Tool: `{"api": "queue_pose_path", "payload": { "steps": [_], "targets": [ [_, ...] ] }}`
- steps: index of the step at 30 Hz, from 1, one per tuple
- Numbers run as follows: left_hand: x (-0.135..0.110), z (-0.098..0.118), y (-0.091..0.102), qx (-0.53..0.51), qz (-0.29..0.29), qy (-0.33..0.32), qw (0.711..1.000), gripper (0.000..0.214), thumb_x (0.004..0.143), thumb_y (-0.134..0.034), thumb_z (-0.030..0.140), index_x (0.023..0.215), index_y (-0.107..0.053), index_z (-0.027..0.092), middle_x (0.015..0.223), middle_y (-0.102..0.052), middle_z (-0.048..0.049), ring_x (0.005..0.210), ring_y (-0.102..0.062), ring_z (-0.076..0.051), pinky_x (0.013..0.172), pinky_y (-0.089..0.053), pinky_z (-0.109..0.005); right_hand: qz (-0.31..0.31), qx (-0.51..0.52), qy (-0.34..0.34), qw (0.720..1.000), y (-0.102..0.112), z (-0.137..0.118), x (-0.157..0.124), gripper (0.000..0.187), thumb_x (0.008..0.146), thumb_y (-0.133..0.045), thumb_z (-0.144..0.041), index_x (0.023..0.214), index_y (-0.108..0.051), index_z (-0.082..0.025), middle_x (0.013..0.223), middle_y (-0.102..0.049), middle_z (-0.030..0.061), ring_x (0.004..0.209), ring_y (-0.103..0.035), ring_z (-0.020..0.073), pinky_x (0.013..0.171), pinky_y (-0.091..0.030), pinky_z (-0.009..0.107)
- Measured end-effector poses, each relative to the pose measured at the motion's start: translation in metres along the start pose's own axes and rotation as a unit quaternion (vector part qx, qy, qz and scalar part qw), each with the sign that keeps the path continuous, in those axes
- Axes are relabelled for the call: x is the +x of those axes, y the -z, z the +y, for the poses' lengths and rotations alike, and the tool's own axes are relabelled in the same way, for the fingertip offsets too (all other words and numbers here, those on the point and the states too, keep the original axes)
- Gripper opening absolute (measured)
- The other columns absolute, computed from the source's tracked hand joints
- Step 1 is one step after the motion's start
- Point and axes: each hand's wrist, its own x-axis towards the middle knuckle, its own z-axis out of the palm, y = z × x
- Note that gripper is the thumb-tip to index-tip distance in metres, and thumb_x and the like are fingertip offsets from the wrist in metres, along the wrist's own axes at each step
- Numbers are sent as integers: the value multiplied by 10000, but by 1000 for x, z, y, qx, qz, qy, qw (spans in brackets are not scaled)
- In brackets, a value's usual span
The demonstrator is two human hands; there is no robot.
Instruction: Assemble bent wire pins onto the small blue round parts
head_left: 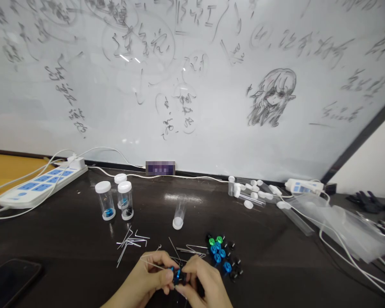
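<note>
At the front edge of the view, my left hand [152,278] and my right hand [203,282] meet over a small blue-and-black round part [179,276]. Both hands pinch it between thumb and fingers, one from each side. A thin bent metal wire [154,264] runs along my left fingers toward that part; its inner end is hidden. To the right lie several small blue, green and black round parts [217,258]. Bent metal wires are loose on the table in a left pile [128,242] and another group [192,249] just beyond my hands.
Capped clear tubes [105,203] with small parts inside stand at the left. One clear tube [179,214] stands mid-table. Loose tubes and white caps [254,194] lie behind, near plastic bags [343,231]. A power strip [41,184], cables and a phone [11,280] are around the edges.
</note>
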Motion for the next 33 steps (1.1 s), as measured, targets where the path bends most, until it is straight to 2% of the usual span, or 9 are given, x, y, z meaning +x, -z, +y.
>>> {"api": "queue_pose_path", "payload": {
  "steps": [3, 8, 13, 15, 19, 24, 26, 30, 33],
  "targets": [
    [-2, 2, -2, -4, 0, 14, 1000, 265, 574, -823, 312, 707, -711, 112, 613, -627, -31, 532, -550, -97, 488, -405, -181, -16, -27, -21, 999, -1, 0, -1, 291, 873, -540, -397, 679, -480, -189, 548, -506, -19, 482, -478, 124, 476, -363, 214],
    [-3, 4, -3, -9, 2, 19, 1000, 264, 580, -821, 309, 712, -711, 108, 630, -641, -40, 549, -556, -97, 504, -409, -179, 4, -39, 34, 999, -1, 0, 0, 279, 946, -424, -363, 754, -517, -185, 627, -589, 17, 547, -527, 139, 541, -401, 226],
    [-3, 3, -3, -10, -5, 21, 1000, 266, 562, -830, 305, 701, -710, 112, 597, -616, -19, 523, -551, -97, 484, -403, -182, -25, -35, -19, 999, 1, -1, -1, 404, 917, -423, -471, 631, -463, -189, 527, -514, -18, 472, -490, 124, 479, -353, 218],
    [-3, 3, -4, -13, -3, 19, 1000, 265, 564, -829, 306, 702, -710, 114, 596, -616, -19, 520, -546, -94, 484, -400, -180, -28, -37, -24, 999, 1, -1, -2, 363, 919, -439, -426, 648, -476, -188, 542, -520, -17, 485, -494, 124, 494, -361, 218],
    [-3, 4, -4, -22, 4, 12, 1000, 249, 598, -810, 306, 715, -711, 109, 648, -654, -45, 537, -530, -80, 516, -403, -173, -9, -27, 0, 1000, 0, 1, -2, 215, 919, -473, -341, 798, -540, -177, 667, -583, 19, 582, -537, 141, 562, -406, 224],
    [-4, 5, -5, -12, -1, 29, 1000, 263, 571, -824, 306, 707, -711, 112, 611, -627, -27, 526, -536, -89, 493, -393, -178, -30, -25, -28, 999, 2, 1, -1, 393, 905, -447, -468, 636, -472, -183, 527, -482, -27, 464, -453, 113, 472, -344, 214],
    [-4, 6, -5, -10, 0, 26, 1000, 262, 570, -824, 310, 703, -711, 114, 610, -625, -25, 526, -538, -91, 494, -395, -179, -32, -27, -28, 999, 2, 0, -1, 377, 912, -445, -445, 644, -480, -183, 535, -484, -27, 470, -454, 113, 477, -348, 214],
    [-4, 5, -4, -13, 8, 14, 1000, 252, 589, -813, 315, 709, -712, 117, 640, -646, -37, 537, -534, -88, 512, -403, -180, -12, -11, -2, 1000, 2, -2, 1, 237, 933, -447, -335, 780, -545, -183, 676, -584, 25, 592, -538, 142, 562, -417, 225],
    [-4, 4, -4, -11, 5, 16, 1000, 247, 586, -815, 310, 703, -713, 119, 622, -640, -33, 527, -533, -87, 504, -402, -180, -14, -15, -17, 1000, 2, -2, 1, 302, 908, -475, -422, 729, -527, -184, 594, -548, -1, 524, -505, 131, 511, -392, 216]
  ]
}}
